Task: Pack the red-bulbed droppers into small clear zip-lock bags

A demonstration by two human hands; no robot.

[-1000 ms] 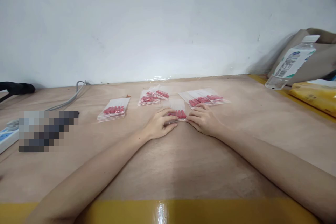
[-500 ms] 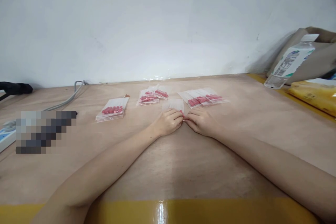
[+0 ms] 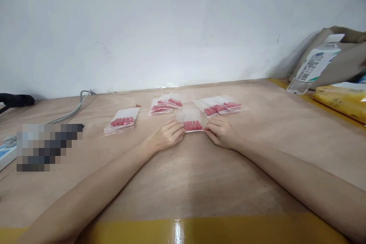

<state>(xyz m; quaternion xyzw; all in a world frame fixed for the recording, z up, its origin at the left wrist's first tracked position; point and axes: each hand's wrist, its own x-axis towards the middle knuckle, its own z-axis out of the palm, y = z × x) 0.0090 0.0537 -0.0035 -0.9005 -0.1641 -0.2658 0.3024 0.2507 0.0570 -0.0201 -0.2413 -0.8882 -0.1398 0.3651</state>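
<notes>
A small clear zip bag with red pieces [image 3: 192, 121] lies flat on the table in front of me. My left hand [image 3: 165, 136] pinches its near left corner, fingers curled. At the near right corner, my right hand [image 3: 223, 133] pinches the same bag. Behind it lie more such bags: one stack at the left [image 3: 122, 121], a pile in the middle [image 3: 165, 105] and a fanned row at the right [image 3: 220, 106].
The table [image 3: 183, 183] is covered in brown paper with yellow tape along its near edge. A grey cable [image 3: 74, 107] and a power strip [image 3: 5, 151] lie at the left. A water bottle [image 3: 314, 65], a brown bag and a yellow packet [image 3: 341, 101] sit at the right.
My two hands, which met at the middle of the bag's near edge half a second ago, have slid apart to its corners, and the red pieces show between them.
</notes>
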